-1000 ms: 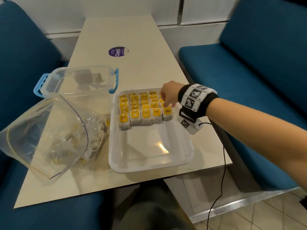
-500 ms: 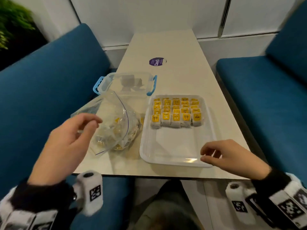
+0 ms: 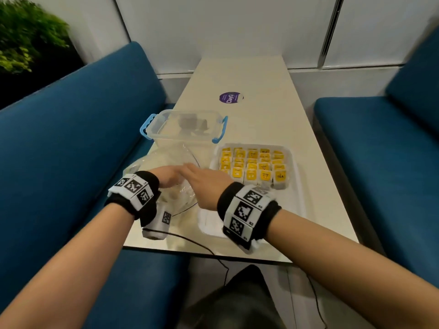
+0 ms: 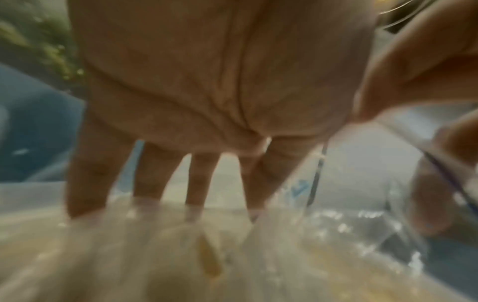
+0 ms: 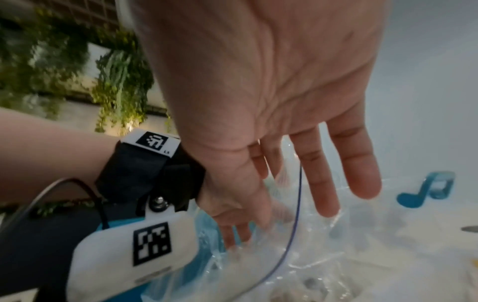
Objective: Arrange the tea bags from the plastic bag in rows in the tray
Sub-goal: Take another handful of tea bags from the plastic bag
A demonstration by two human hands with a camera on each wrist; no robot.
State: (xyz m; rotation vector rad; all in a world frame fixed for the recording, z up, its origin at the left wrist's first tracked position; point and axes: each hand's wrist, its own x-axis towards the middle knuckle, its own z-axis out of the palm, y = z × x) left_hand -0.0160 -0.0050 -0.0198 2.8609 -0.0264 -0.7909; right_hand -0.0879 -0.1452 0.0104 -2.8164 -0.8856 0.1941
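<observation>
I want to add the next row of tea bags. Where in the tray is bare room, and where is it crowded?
The tray is bare in its near half, between the front row of tea bags and the near rim; the right wrist partly covers it. The far half is packed with rows. To its left, both hands crowd the plastic bag. The far table is bare beyond the purple sticker.

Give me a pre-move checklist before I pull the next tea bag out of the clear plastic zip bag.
1. Mouth of the clear plastic zip bag open: ok.
2. Bag steadied by the left hand: ok, straight fingers press on it.
3. Reach of the right hand to the bag mouth: ok.
4. Tea bag held in the right hand: not ok, fingers straight, nothing held.
5. Stock inside the bag: ok, a yellow tag shows through the plastic.
6. Room in the white plastic tray: ok, near half bare; yellow-tagged tea bag rows fill the far half.
</observation>
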